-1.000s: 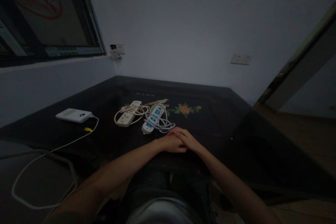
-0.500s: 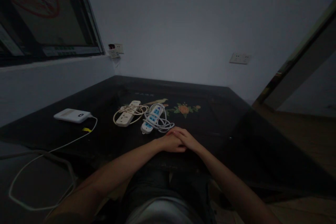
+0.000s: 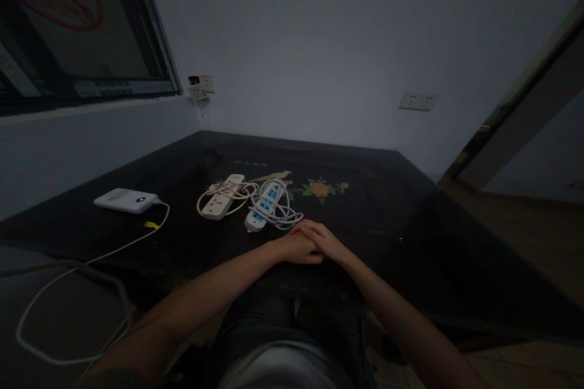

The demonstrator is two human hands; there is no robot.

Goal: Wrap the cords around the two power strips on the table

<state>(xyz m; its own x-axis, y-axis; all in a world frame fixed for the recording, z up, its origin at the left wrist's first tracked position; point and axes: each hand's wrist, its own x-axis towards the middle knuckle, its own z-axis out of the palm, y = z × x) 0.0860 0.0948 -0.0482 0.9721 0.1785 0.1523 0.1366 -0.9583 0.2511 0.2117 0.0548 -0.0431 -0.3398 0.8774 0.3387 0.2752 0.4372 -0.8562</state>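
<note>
My left hand [image 3: 295, 250] rests at the near edge of the dark table. Across its back lies my right hand [image 3: 327, 242], with its fingers stretched over it. No object shows in either hand, and most of my left fingers are hidden under the right hand. Just beyond my hands lies a white power strip with blue socket panels [image 3: 266, 203], its grey-white cable [image 3: 286, 217] coiled over and beside it. To its left is a cream power strip [image 3: 223, 197] with its own cable looped around it.
The black glossy table [image 3: 365, 267] has a painted flower [image 3: 319, 189]. At left sits a white box-shaped device [image 3: 121, 200] with a white cable [image 3: 116, 249] running off the table edge, beside a yellow tag [image 3: 151, 225]. Wall sockets [image 3: 417, 101] are on the back wall.
</note>
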